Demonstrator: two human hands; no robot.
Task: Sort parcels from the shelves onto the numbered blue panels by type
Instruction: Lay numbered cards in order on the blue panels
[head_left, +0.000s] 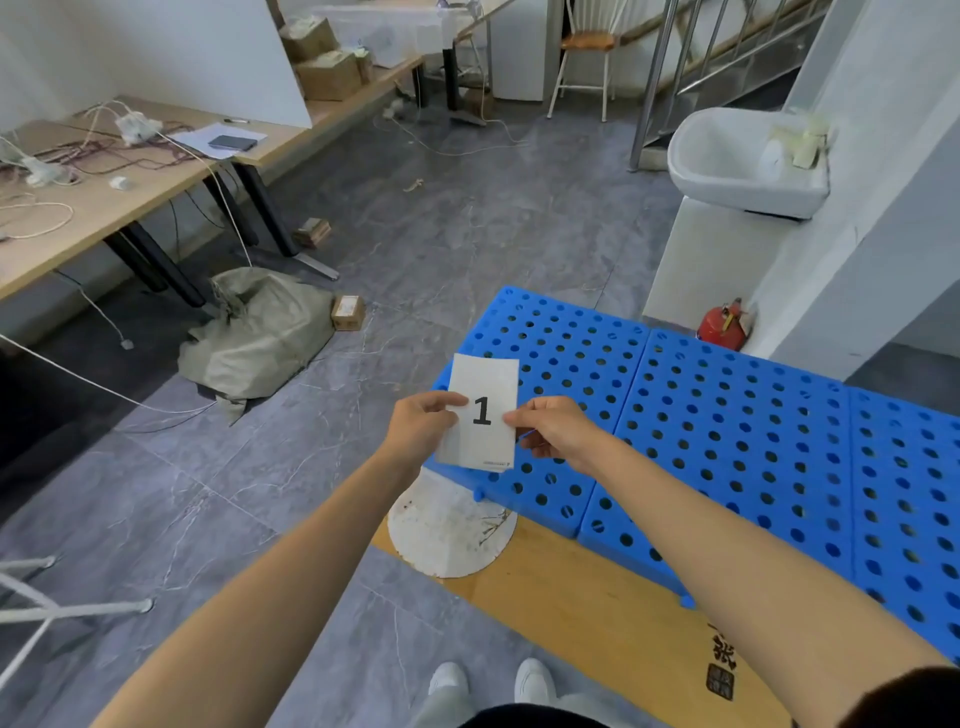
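Both hands pinch one white card (480, 413) with a black "1" on it. The left hand (418, 428) grips its left edge and the right hand (553, 428) grips its right edge, thumbs on top. The card stands tall, long side running near to far, number upright. It is held above the near left corner of the blue panels (727, 415).

we see our two bare forearms, no watch or rings showing, a dark short sleeve (906, 699) at the right arm, pale grey trousers (447, 709), and white shoes (534, 679) below.
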